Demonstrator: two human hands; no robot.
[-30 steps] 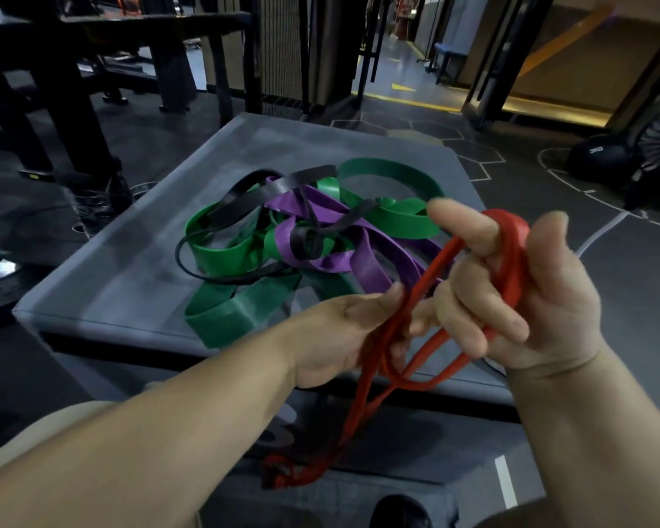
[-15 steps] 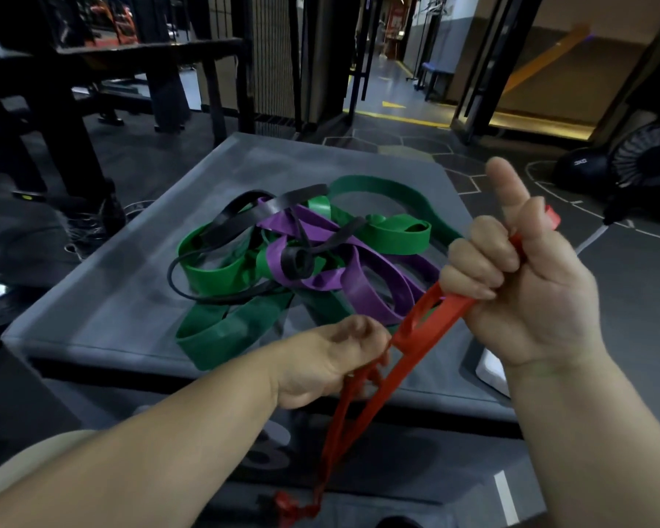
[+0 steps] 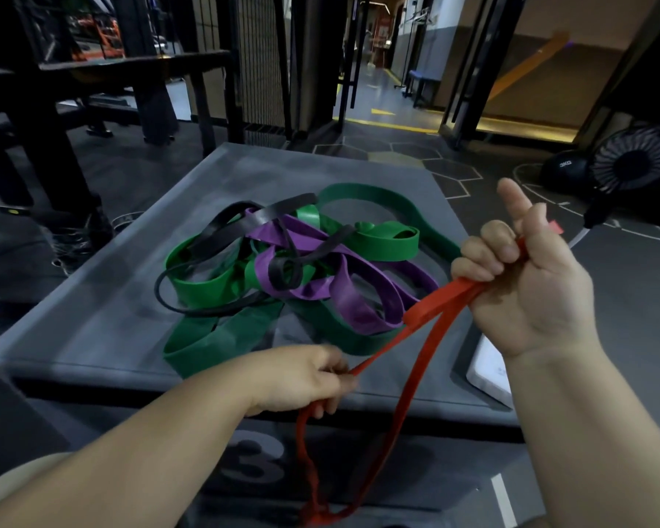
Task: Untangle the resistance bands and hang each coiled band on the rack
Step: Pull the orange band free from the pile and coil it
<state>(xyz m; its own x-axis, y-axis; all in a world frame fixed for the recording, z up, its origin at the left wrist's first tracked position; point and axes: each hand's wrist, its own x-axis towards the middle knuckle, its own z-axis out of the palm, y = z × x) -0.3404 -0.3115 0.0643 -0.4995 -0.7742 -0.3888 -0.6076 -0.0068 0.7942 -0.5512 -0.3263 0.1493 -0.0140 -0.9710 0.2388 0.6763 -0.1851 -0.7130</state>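
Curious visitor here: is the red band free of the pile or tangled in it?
Apparently free: the red band runs from left hand to right hand, threading no other band.

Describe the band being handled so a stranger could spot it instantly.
Find the central grey box bearing a tangled pile of green, purple and black bands. Over its near edge, the left hand and right hand hold the red band: the only red one, lifted clear of the pile.
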